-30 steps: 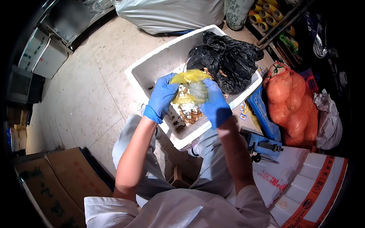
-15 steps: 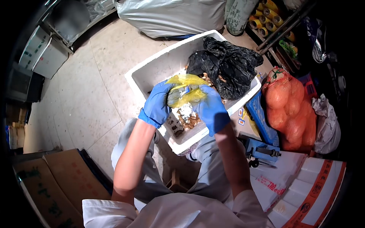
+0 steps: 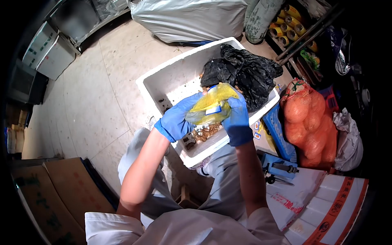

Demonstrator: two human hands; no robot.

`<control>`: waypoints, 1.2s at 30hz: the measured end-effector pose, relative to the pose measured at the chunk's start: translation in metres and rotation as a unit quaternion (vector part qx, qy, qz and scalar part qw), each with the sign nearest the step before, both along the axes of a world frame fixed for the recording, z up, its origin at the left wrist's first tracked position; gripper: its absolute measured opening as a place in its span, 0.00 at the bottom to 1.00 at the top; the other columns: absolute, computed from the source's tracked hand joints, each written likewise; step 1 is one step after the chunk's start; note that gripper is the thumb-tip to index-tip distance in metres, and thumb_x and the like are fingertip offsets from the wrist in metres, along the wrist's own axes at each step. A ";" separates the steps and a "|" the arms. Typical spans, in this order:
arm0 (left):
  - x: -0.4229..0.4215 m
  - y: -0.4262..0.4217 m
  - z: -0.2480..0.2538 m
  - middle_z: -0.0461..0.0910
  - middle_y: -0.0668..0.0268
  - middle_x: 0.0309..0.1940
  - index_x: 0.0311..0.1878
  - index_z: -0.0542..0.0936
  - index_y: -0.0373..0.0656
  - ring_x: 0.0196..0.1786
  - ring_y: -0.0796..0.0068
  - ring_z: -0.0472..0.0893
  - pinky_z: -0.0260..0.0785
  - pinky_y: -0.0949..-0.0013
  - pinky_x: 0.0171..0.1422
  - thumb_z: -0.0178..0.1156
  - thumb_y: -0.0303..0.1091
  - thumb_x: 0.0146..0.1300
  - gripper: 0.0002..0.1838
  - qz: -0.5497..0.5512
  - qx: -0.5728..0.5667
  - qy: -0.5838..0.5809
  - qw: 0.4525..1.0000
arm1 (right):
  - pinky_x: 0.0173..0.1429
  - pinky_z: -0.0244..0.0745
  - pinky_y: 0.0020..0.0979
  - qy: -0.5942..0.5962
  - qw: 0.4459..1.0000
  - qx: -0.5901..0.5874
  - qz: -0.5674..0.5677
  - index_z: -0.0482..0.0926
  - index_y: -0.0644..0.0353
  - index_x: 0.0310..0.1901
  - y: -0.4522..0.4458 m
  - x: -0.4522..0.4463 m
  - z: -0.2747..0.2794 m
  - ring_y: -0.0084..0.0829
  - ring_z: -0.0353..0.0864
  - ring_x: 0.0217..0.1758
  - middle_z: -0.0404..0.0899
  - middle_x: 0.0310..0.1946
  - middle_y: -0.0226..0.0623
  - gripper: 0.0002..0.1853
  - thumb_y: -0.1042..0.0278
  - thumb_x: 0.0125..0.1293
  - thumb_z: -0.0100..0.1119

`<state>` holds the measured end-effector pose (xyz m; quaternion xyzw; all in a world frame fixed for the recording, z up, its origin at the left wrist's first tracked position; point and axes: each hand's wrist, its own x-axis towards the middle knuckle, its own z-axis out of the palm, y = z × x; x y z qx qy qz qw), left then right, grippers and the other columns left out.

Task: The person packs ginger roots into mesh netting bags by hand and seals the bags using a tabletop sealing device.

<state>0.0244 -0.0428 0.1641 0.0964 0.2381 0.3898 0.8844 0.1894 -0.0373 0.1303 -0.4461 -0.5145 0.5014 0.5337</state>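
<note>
Both my hands wear blue gloves and hold a yellow mesh bag (image 3: 214, 97) above a white foam box (image 3: 163, 69). My left hand (image 3: 178, 117) grips the bag's left side, fingers partly hidden by the mesh. On the right side, my right hand (image 3: 237, 118) is closed on the net. A small blue-and-white tag (image 3: 213, 110) shows on the bag. Below, brown lumpy pieces (image 3: 208, 132) lie in the box, too small to name. A crumpled black plastic bag (image 3: 249, 73) covers the box's far right part.
An orange net sack of round produce (image 3: 312, 118) stands at the right, beside a blue plastic basket (image 3: 277, 132). A blue device (image 3: 279, 165) rests near white cartons (image 3: 322, 204). Cardboard (image 3: 61, 196) lies at lower left; a silver-covered bulk (image 3: 188, 20) stands behind the box.
The yellow mesh bag has shifted right and turned, and its blue-and-white tag now shows more plainly. Both hands have moved right and slightly down with it.
</note>
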 end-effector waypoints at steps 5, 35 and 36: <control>0.000 -0.003 -0.009 0.72 0.58 0.47 0.52 0.67 0.35 0.45 0.70 0.76 0.73 0.71 0.47 0.44 0.35 0.63 0.17 -0.016 0.008 -0.017 1.000 | 0.48 0.69 0.23 0.287 0.952 -0.109 0.012 0.73 0.67 0.42 -0.006 -0.006 0.031 0.28 0.74 0.40 0.74 0.39 0.38 0.17 0.81 0.49 0.42; 0.001 -0.022 -0.039 0.72 0.65 0.38 0.47 0.69 0.40 0.38 0.76 0.73 0.69 0.75 0.41 0.52 0.33 0.59 0.14 -0.052 0.260 -0.123 0.956 | 0.51 0.67 0.29 -0.149 0.953 0.137 0.225 0.66 0.63 0.50 -0.032 -0.013 -0.021 0.36 0.72 0.44 0.71 0.43 0.43 0.21 0.63 0.55 0.49; -0.007 -0.020 -0.028 0.72 0.65 0.38 0.47 0.69 0.40 0.37 0.77 0.73 0.69 0.74 0.41 0.52 0.34 0.59 0.14 0.004 0.308 -0.094 0.947 | 0.52 0.66 0.30 -0.231 0.932 0.175 0.218 0.66 0.61 0.50 -0.041 -0.021 -0.019 0.36 0.72 0.46 0.71 0.44 0.44 0.20 0.65 0.55 0.49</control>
